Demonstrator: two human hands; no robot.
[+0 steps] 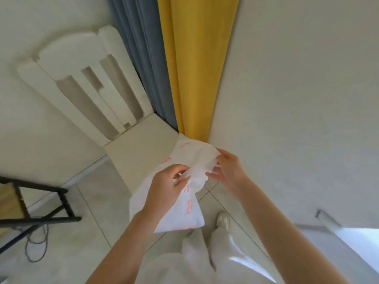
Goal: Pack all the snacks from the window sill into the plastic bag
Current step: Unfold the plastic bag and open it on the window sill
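- The left hand sits nearest the camera, thumb and fingers curled and pinching one layer of the plastic bag at its gathered top edge.
- The right hand lies just beyond and to the right, its fingertips pinching the opposite layer of the same top edge (the two grips are close together, with crumpled film between them).
- The bag is white with pink print. Its long axis runs from the pinched mouth down and back toward the person's legs, and it hangs free above the floor tiles.
- My judgement: the coming move turns on pulling the two grips apart sideways to open the mouth.
- Farther off stand a white chair and the yellow curtain.
- No snacks and no window sill are in view, so which hand lies nearer them I cannot tell.
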